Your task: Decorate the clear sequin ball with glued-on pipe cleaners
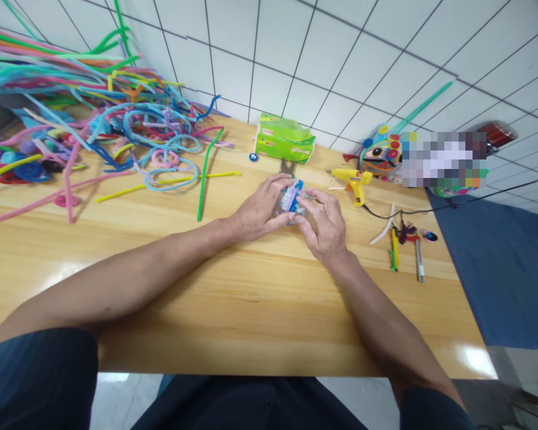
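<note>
Both my hands meet at the middle of the wooden table (233,298). My left hand (260,212) and my right hand (325,224) together grip a small clear packet with blue and pale bits inside (291,200). The fingers of each hand pinch it from its own side. Most of the packet is hidden by my fingers.
A big heap of coloured pipe cleaners (94,119) covers the table's far left. A green tissue box (284,138) stands behind my hands. To the right lie a yellow glue gun (354,182), a colourful craft figure (381,152), pens and scraps (406,245). A tiled wall is behind.
</note>
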Motion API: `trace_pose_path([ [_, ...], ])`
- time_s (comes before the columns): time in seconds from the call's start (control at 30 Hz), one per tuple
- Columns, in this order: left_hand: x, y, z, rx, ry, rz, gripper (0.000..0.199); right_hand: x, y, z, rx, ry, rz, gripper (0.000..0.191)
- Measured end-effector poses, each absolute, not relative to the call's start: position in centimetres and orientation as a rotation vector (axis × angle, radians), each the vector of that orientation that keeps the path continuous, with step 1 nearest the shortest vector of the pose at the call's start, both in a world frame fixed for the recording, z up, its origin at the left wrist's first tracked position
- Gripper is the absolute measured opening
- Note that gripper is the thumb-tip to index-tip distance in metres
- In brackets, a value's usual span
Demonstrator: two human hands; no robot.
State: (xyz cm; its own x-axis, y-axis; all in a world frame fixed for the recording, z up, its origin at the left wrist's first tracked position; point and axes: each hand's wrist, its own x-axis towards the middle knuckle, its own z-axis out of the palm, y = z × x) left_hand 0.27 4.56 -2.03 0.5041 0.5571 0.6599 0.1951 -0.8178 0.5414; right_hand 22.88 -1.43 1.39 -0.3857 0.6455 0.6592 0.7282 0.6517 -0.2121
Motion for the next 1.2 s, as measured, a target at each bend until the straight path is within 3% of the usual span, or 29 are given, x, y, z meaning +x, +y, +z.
trace_pose_path([
  [0.43, 0.35, 4.59, -2.15, 2.368, 0.609, 1.293, 0.068, 22.80, -1.39, 1.33, -1.017, -2.161, -0.327, 0.039],
  [1.2, 0.39, 4.70, -2.32, 2.360, 0.601, 1.300, 0.069, 22.46, -1.28, 1.26, -0.980, -2.142, -0.355, 0.039],
])
